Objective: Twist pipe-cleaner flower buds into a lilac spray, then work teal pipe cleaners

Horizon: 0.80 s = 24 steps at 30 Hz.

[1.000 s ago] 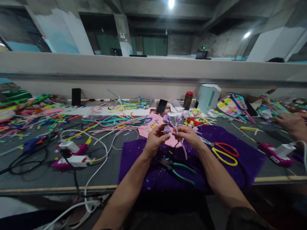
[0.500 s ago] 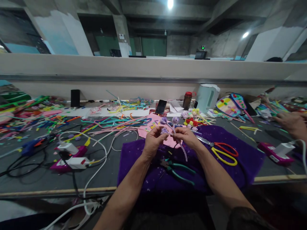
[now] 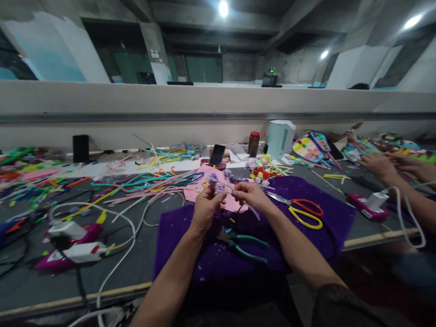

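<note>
Both my hands are raised over a purple cloth (image 3: 177, 236), close together. Between my left hand (image 3: 207, 206) and my right hand (image 3: 251, 195) are light purple fuzzy stems with small pompom-like heads (image 3: 213, 178). My left fingers pinch the stems near a purple head, and my right fingers pinch them a little to the right. One stem end hangs down below my right hand. Pink sheet (image 3: 192, 193) lies behind my hands. Green-handled pliers (image 3: 243, 245) rest on the cloth below them, and scissors with red and yellow handles (image 3: 305, 213) lie to the right.
Colourful fuzzy stems (image 3: 153, 179) spread to the left, near magenta power strips (image 3: 91, 232) and white cables. A phone (image 3: 217, 155), a red-lidded bottle (image 3: 254, 144) and a pale kettle (image 3: 279, 138) stand behind. Another person's hands (image 3: 379, 167) are at the right.
The view has turned to the right, so the table things appear further left. The purple heads are tilted more to the left in my hands. A second hand of the other person now shows.
</note>
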Each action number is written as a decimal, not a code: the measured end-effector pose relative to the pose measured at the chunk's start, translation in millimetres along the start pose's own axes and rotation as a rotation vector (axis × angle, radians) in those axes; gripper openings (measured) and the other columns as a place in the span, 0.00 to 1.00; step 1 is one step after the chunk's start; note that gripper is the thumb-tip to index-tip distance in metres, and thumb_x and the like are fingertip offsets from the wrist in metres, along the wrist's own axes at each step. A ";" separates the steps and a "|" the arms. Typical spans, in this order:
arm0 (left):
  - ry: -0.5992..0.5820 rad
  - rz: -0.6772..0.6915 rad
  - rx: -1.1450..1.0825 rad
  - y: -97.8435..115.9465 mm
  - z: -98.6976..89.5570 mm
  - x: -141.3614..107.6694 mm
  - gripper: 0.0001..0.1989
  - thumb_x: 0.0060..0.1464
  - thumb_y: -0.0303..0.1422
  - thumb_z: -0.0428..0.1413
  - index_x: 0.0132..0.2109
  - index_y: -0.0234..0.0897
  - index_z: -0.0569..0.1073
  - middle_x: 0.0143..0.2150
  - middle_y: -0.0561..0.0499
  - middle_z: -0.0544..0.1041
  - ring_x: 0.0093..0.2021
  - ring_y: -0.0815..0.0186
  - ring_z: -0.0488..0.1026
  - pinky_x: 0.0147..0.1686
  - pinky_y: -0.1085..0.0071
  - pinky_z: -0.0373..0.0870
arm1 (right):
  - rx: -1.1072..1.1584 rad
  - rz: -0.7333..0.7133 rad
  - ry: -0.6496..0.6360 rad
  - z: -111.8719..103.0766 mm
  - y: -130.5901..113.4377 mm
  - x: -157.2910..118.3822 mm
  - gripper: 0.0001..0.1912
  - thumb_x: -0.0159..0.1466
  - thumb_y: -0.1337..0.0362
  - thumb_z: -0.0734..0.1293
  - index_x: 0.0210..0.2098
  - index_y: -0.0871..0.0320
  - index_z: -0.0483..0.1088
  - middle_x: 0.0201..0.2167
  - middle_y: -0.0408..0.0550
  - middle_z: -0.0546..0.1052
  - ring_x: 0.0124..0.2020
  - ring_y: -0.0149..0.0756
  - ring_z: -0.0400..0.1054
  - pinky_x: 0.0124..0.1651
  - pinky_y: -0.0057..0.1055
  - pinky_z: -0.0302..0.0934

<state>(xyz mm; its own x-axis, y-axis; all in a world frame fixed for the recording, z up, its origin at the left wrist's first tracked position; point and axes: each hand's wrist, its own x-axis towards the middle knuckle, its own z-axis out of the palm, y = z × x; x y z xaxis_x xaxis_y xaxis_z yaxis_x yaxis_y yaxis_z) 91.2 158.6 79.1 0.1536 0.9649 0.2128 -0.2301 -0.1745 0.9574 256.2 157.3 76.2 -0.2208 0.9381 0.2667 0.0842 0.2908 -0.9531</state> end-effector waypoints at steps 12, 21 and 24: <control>-0.143 -0.071 0.027 3.3 0.2 0.3 0.17 0.42 0.37 0.58 0.40 0.33 0.70 0.39 0.48 0.71 0.24 0.75 0.66 0.17 0.80 0.57 | -0.308 0.009 0.334 -99.6 -6.6 39.9 0.11 0.52 0.58 0.62 0.25 0.61 0.67 0.21 0.42 0.71 0.20 0.26 0.61 0.22 0.22 0.51; -0.215 -0.164 0.185 -3.5 3.1 -1.1 0.16 0.43 0.38 0.58 0.39 0.33 0.71 0.29 0.51 0.70 0.24 0.73 0.66 0.18 0.80 0.57 | -0.560 0.125 0.574 -189.1 51.0 49.5 0.11 0.48 0.59 0.62 0.21 0.62 0.69 0.15 0.40 0.65 0.17 0.25 0.54 0.22 0.24 0.47; -0.225 -0.151 0.228 -6.2 2.9 -0.2 0.16 0.43 0.39 0.57 0.38 0.34 0.71 0.32 0.50 0.71 0.25 0.72 0.67 0.18 0.79 0.58 | -0.607 0.137 0.603 -200.6 63.3 56.4 0.11 0.48 0.59 0.62 0.22 0.62 0.69 0.15 0.39 0.65 0.18 0.26 0.55 0.23 0.24 0.48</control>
<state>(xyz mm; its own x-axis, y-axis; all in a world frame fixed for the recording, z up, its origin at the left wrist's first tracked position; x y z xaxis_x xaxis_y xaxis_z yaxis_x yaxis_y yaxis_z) 95.4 159.0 73.7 0.3829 0.9204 0.0789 0.0278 -0.0969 0.9949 443.9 266.3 59.7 0.3677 0.8618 0.3493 0.6144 0.0568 -0.7869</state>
